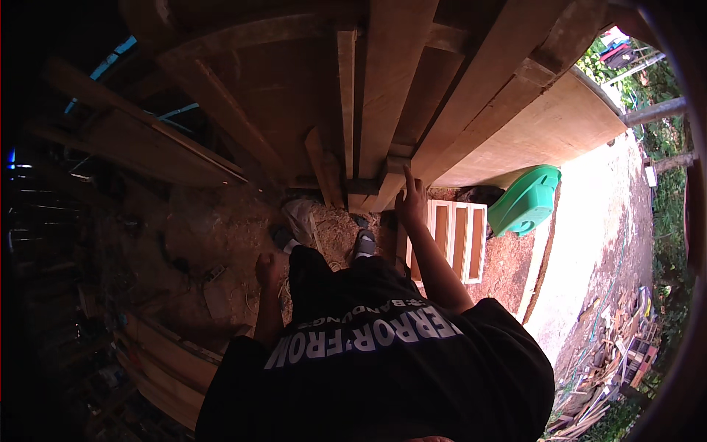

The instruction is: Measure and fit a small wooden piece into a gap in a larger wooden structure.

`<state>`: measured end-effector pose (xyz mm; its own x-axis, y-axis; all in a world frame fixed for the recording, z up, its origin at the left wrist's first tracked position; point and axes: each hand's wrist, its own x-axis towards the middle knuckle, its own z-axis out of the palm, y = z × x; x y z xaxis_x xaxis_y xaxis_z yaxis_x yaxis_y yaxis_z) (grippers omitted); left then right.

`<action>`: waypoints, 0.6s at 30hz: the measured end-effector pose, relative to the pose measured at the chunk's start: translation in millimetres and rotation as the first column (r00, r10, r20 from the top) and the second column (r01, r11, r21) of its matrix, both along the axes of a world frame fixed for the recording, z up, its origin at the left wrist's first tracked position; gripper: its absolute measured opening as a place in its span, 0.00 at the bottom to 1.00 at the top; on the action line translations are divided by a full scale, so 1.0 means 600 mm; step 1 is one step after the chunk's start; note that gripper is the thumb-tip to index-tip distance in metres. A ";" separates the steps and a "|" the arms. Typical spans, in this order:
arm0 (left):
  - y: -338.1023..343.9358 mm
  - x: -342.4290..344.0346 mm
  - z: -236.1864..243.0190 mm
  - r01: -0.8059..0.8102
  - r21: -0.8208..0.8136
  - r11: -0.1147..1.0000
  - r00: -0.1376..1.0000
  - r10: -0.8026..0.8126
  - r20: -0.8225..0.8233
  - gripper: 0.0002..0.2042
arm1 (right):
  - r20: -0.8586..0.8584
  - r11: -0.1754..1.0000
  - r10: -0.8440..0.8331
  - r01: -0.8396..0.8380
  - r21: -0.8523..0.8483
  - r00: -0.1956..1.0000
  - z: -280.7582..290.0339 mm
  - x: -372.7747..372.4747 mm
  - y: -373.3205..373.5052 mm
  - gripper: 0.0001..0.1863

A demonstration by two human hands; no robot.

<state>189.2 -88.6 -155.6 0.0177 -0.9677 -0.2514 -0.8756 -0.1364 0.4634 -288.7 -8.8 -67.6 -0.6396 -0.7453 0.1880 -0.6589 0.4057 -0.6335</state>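
Note:
My right hand (412, 203) reaches forward to the lower end of a short wooden piece (390, 186) at the foot of the leaning boards. Its index finger is stretched out against the wood, and the fingers look apart rather than wrapped round it. Long wooden boards (398, 81) rise away from me just beyond that hand. My left hand (267, 271) hangs low at my left side in shadow, its fingers curled in and nothing visible in them. Beside my right forearm stands a pale wooden frame with slats (458, 239).
A green plastic object (529, 199) lies right of the slatted frame, near a large leaning panel (530, 132). Wood shavings (335, 232) and a pale bag (300, 217) are by my feet. Scrap wood (607, 361) is piled outside at right. Wooden panels (166, 361) stand at lower left.

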 end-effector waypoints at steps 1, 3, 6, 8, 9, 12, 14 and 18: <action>0.014 0.018 -0.011 -0.005 -0.035 0.999 1.000 0.005 -0.010 0.16 | -0.053 0.998 0.019 -0.017 0.054 0.998 0.002 -0.002 -0.003 0.40; 0.044 0.053 -0.037 -0.048 0.058 0.997 0.986 0.038 0.165 0.19 | -0.108 0.995 0.054 -0.044 0.094 0.993 0.005 -0.006 -0.008 0.42; 0.098 0.104 -0.076 -0.055 0.037 0.998 0.980 0.047 0.193 0.21 | 0.162 0.940 0.009 -0.063 0.336 0.987 0.016 -0.011 -0.010 0.46; 0.126 0.131 -0.107 -0.075 0.073 0.995 0.978 0.059 0.198 0.22 | 0.243 0.874 -0.036 -0.087 0.478 0.969 0.028 -0.013 -0.010 0.49; 0.142 0.143 -0.122 -0.098 0.175 0.980 0.974 0.059 0.218 0.23 | 0.234 0.881 -0.022 -0.091 0.463 0.972 0.035 -0.014 -0.010 0.49; 0.170 0.170 -0.166 0.088 0.127 0.988 0.949 -0.123 0.292 0.25 | 0.264 0.841 -0.023 -0.124 0.526 0.964 0.049 -0.020 -0.012 0.48; 0.175 0.174 -0.189 0.142 0.098 0.985 0.921 -0.168 0.353 0.25 | 0.266 0.843 -0.005 -0.139 0.519 0.964 0.052 -0.024 -0.015 0.48; 0.163 0.159 -0.197 0.205 0.063 0.977 0.895 -0.213 0.393 0.25 | 0.251 0.825 0.030 -0.166 0.540 0.968 0.043 -0.037 -0.029 0.48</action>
